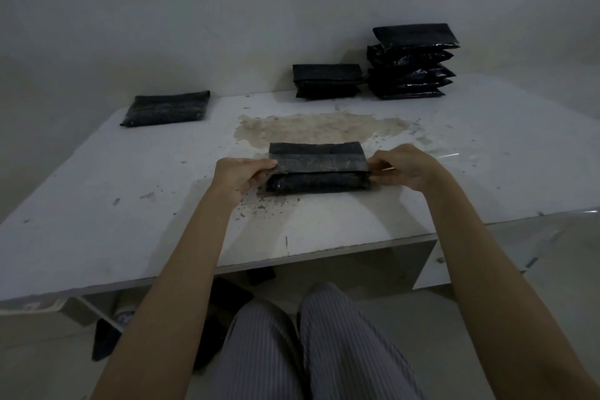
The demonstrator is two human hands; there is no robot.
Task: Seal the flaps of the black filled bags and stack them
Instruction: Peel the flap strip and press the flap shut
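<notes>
The left hand's (242,174) fingertips tuck out of sight under the flap (319,162) of the black bag (318,183), and the table (97,178) runs off both side edges. Beneath it, dark objects (107,339), possibly footwear, are too dim to identify.

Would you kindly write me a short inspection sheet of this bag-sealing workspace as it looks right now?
Surface: white table, scuffed, with a worn tan patch at its middle and dark specks near the front.
Job's things: black bag in hand lies flat, its flap folded over; tall stack and short stack at the far right; single bag at the far left.
Clutter: nothing seen beyond the specks.
Hands: left hand pinches the flap's left end; right hand pinches its right end.
Cables: nothing seen.
Surroundings: plain pale wall; dim light; dark items under the table, too dim to identify.
</notes>
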